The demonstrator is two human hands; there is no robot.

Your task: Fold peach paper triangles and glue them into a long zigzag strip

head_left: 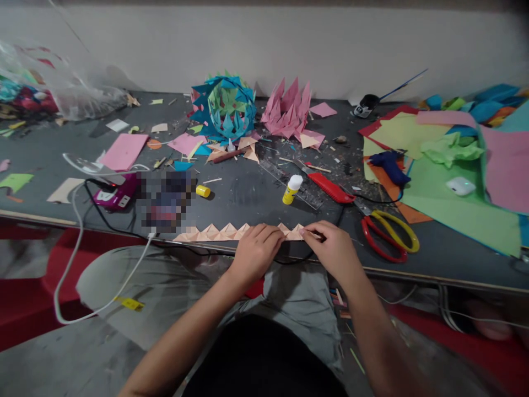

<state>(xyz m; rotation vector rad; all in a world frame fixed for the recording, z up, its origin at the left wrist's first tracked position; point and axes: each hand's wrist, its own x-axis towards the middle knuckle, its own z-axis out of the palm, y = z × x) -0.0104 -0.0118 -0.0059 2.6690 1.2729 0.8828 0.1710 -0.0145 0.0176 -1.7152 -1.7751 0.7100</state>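
A long strip of folded peach paper [225,232] with a row of pointed tops lies along the front edge of the table. My left hand [257,249] holds the strip down near its middle, its fingers close together and covering part of it. At the strip's right end, my right hand [330,245] is closed, pinching the paper between thumb and fingers; the fingertips hide the exact grip. An uncapped yellow glue stick [291,190] stands upright just beyond the hands, and its yellow cap [203,191] lies to the left.
Scissors [386,231] and a red-handled cutter [328,186] lie right of my hands, beside a blue glue gun [390,167] and coloured sheets [458,204]. Folded paper rings in blue [243,113] and pink [288,113] stand behind. White cable [78,231] and power block [118,193] are left.
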